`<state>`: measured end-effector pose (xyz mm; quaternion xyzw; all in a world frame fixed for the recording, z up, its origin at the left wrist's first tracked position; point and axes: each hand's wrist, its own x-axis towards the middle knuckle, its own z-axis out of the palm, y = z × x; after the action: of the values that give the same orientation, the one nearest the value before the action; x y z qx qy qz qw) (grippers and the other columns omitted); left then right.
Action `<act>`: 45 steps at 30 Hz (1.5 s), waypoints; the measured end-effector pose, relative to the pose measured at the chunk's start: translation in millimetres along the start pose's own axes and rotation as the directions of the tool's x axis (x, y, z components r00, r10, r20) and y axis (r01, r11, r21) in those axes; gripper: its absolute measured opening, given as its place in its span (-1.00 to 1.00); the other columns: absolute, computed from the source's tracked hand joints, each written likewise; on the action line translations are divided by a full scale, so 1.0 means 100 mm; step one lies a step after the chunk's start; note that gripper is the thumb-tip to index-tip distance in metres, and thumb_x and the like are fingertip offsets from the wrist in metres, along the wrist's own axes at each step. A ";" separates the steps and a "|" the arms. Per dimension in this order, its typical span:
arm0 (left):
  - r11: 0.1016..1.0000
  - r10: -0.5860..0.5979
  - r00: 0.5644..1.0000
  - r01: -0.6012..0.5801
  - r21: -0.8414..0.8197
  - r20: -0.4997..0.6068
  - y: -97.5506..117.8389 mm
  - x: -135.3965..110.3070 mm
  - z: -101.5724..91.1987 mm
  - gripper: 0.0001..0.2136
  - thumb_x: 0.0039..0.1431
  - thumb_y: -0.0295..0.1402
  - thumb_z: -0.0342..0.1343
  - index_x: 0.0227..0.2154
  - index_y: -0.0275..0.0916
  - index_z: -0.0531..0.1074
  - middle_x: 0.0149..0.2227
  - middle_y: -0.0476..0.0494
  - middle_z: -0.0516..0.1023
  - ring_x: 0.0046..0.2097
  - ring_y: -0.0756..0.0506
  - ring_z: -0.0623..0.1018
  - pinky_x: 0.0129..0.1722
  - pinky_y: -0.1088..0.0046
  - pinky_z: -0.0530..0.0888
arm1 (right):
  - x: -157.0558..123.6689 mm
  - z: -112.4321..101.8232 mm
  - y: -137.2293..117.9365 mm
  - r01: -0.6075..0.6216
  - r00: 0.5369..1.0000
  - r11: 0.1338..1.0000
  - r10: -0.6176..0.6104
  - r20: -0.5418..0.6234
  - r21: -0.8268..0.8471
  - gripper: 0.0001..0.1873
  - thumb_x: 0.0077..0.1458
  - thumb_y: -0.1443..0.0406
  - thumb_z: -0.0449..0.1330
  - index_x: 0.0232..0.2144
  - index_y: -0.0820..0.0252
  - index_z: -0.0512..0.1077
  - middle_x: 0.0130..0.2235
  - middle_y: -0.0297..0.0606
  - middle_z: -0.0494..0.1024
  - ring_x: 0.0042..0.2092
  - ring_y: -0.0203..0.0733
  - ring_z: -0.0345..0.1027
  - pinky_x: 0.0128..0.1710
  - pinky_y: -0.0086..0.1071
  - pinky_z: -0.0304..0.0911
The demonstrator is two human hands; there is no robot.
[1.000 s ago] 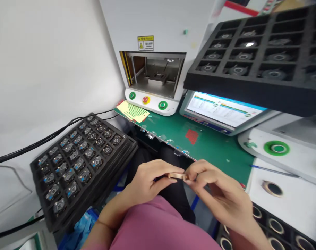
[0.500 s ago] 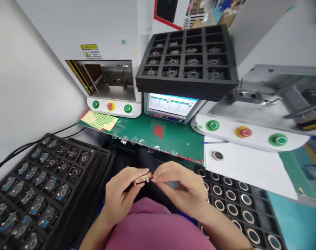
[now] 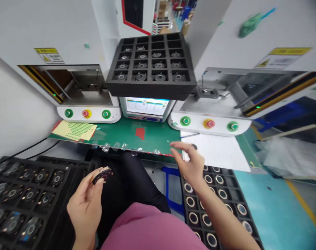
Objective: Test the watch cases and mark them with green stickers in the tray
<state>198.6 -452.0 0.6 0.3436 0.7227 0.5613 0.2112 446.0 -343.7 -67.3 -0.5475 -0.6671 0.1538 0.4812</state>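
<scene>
My left hand [image 3: 86,205] is closed on a small dark round part [image 3: 102,174], held above the right edge of the black tray of parts [image 3: 22,198] at lower left. My right hand [image 3: 190,161] is spread open with nothing in it. It hovers over the far end of the black tray of gold rings [image 3: 217,205], next to the white sheet [image 3: 215,152]. A ring lying on that sheet is mostly hidden behind my fingers.
A green mat [image 3: 137,133] carries a yellow sticker sheet [image 3: 74,130] and a red patch. Behind it stand two white machines with green and red buttons [image 3: 86,113] [image 3: 208,123], a small screen [image 3: 146,107] and a black foam tray [image 3: 150,66] on top.
My hands have come apart. The left one has carried the part left toward the parts tray; the right one has let go and reached forward to the white sheet. The view has swung right.
</scene>
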 end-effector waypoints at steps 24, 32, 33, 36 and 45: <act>0.948 0.053 0.619 0.215 -0.234 0.784 -0.45 0.63 1.97 -0.77 0.28 -0.22 0.06 -0.27 -0.27 0.49 -0.23 -0.15 0.56 -0.23 -0.06 0.56 -0.22 0.38 0.52 | 0.31 0.00 0.49 -0.374 0.927 0.879 0.361 0.100 0.296 -0.27 -0.12 -0.10 0.23 0.01 0.04 0.09 0.02 -0.06 0.40 -0.18 -0.09 0.50 -0.18 -0.15 0.43; 0.589 -0.024 0.463 0.723 -0.361 0.886 0.23 0.00 1.27 -0.60 -0.08 -0.04 0.33 -0.39 -0.34 0.54 -0.42 -0.15 0.59 -0.39 -0.04 0.57 -0.39 0.52 0.50 | 0.08 0.07 -0.49 0.003 0.981 0.523 -0.167 0.099 0.852 -0.35 0.06 0.29 0.31 0.13 -0.13 0.13 0.09 -0.15 0.33 -0.04 -0.11 0.48 -0.08 -0.15 0.44; 0.571 -0.029 0.522 0.709 -0.414 0.852 0.27 -0.01 1.20 -0.64 -0.13 -0.11 0.39 -0.43 -0.34 0.54 -0.46 -0.12 0.58 -0.43 -0.01 0.55 -0.42 0.55 0.48 | 0.05 0.06 -0.54 0.036 0.977 0.542 -0.195 0.084 0.839 -0.34 0.07 0.32 0.29 0.15 -0.12 0.12 0.13 -0.12 0.31 -0.01 -0.09 0.47 -0.03 -0.10 0.43; 0.721 0.031 0.717 0.467 -0.513 0.696 0.30 -0.01 1.05 -0.73 -0.08 -0.20 0.38 -0.46 -0.34 0.56 -0.47 -0.13 0.61 -0.44 -0.02 0.57 -0.42 0.55 0.50 | -0.01 0.01 -0.63 0.179 0.963 0.607 -0.269 -0.012 0.774 -0.32 0.07 0.43 0.25 0.18 -0.03 0.13 0.14 -0.08 0.33 0.10 -0.02 0.40 0.04 -0.02 0.38; 0.830 0.547 0.690 -0.377 -0.410 0.474 0.31 0.00 0.76 -0.87 0.11 -0.52 0.22 -0.28 -0.23 0.58 -0.32 -0.07 0.67 -0.30 0.00 0.62 -0.24 0.59 0.53 | -0.08 -0.09 -0.83 0.286 0.958 0.724 -0.222 -0.181 0.628 -0.34 -0.06 0.69 0.21 0.03 0.08 0.32 -0.25 -0.31 0.52 -0.10 -0.20 0.46 -0.10 -0.27 0.41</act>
<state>258.8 -397.3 8.9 0.6345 0.4261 0.5628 0.3148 403.9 -382.8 -6.0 -0.2571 -0.6179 0.2819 0.6875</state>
